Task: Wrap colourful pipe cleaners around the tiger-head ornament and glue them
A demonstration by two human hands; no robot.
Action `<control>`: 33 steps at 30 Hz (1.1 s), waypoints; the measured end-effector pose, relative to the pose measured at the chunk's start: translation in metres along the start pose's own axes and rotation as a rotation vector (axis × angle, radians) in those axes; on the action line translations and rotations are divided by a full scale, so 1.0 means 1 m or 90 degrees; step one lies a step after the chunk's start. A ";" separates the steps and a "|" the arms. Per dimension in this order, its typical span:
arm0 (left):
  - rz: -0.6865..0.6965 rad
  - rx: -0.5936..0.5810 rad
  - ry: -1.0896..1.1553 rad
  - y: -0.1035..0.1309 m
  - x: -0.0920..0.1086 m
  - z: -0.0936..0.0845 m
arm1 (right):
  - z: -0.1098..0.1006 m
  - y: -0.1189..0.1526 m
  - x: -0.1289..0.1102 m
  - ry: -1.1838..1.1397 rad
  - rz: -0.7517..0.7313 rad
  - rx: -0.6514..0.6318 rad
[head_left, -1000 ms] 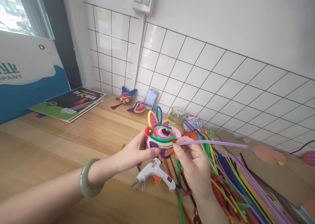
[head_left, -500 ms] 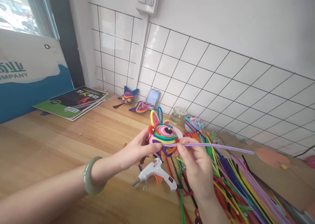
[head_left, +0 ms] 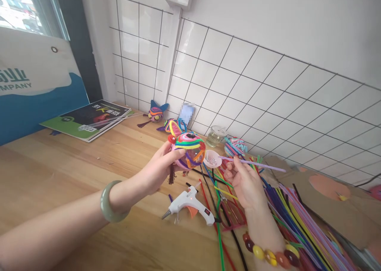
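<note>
My left hand [head_left: 162,163] is closed around a round, multicoloured pipe-cleaner ornament [head_left: 190,150] with yellow-and-pink ears, a blue loop on top and a dark tassel below. Part of its clear ball shows between the coloured bands. To the right, my right hand [head_left: 242,179] pinches a light purple pipe cleaner [head_left: 262,165], apart from the ornament. Below the hands a white hot glue gun [head_left: 192,203] rests on the table, its nozzle toward the left. A small pink dish [head_left: 212,159] with tiny clear bits stands between the two hands.
Many loose pipe cleaners [head_left: 306,219] cover the table's right side, beside brown cardboard [head_left: 330,199]. At the back stand a lidded glass jar [head_left: 216,136], a blue-and-pink ball [head_left: 235,147] and a blue-eared ornament [head_left: 156,113]. A magazine [head_left: 89,120] lies at left. A wire grid [head_left: 232,80] lines the wall.
My right hand has moved the purple pipe cleaner away from the ornament, to the right. My left hand has shifted slightly left and up and tilted the ornament, showing its clear underside.
</note>
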State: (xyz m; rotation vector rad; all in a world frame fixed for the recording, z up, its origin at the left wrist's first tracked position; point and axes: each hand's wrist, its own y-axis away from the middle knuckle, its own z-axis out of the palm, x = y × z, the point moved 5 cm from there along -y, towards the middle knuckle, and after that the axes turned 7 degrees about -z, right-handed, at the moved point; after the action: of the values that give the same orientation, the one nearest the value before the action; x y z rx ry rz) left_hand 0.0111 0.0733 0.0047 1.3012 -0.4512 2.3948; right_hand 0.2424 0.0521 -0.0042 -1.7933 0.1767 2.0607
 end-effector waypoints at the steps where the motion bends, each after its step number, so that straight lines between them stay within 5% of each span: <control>1: -0.004 0.014 0.010 0.000 0.001 -0.001 | -0.003 -0.004 0.009 0.019 0.017 -0.001; 7: -0.016 0.033 0.028 0.000 0.008 -0.003 | -0.002 -0.005 0.052 0.144 0.119 -0.078; 16: -0.013 0.059 0.018 0.000 0.012 -0.005 | -0.009 -0.009 0.068 0.201 0.155 -0.118; 24: -0.015 0.043 0.031 -0.002 0.009 -0.008 | 0.006 0.025 0.071 0.419 0.308 -0.403; 29: -0.038 -0.009 0.041 -0.002 0.008 -0.001 | 0.020 0.039 0.074 0.465 0.284 -0.556; 33: -0.013 -0.075 0.001 0.001 0.015 0.008 | 0.026 0.040 0.063 0.434 0.261 -0.595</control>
State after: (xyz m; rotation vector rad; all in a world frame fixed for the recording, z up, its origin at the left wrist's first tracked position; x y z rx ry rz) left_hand 0.0090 0.0716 0.0209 1.2461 -0.5668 2.3142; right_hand 0.1971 0.0379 -0.0679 -3.2299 -0.3250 1.7920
